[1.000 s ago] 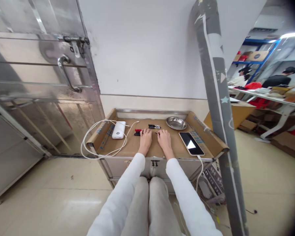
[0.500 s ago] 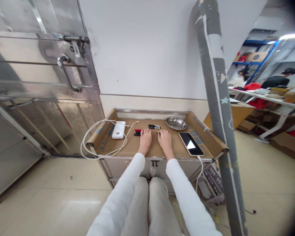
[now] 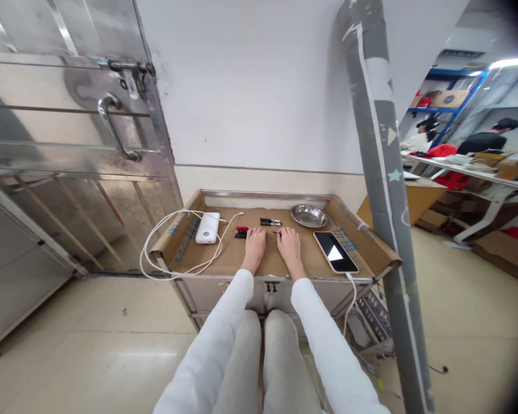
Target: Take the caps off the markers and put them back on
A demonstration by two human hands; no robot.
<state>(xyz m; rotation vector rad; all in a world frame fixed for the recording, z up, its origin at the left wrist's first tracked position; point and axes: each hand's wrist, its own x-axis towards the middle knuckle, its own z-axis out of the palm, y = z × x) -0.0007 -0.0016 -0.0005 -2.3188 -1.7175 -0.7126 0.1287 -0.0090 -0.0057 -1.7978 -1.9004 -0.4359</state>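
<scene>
Both of my hands rest palm down on the brown cardboard top [image 3: 224,261] of a low cabinet. My left hand [image 3: 254,246] lies open beside a red pen [image 3: 242,229] and a black pen [image 3: 240,234], whose right ends meet or pass under its fingers; I cannot tell which. My right hand [image 3: 289,246] is open too, fingers lying forward. A small dark tip [image 3: 275,232] shows at its thumb side, the rest hidden. Beyond the hands lie black pens [image 3: 270,222], side by side. A shiny metal bowl [image 3: 309,215] stands at the back right.
At right lies a phone [image 3: 335,253] with a cable hanging off the front edge. A white power bank [image 3: 208,227] and looped white cable [image 3: 155,275] are at left. A tall grey roll [image 3: 382,149] leans by the cabinet; a metal door [image 3: 69,132] stands left. People sit far right.
The view has shifted very slightly. My hands and the things on the cardboard stay where they were.
</scene>
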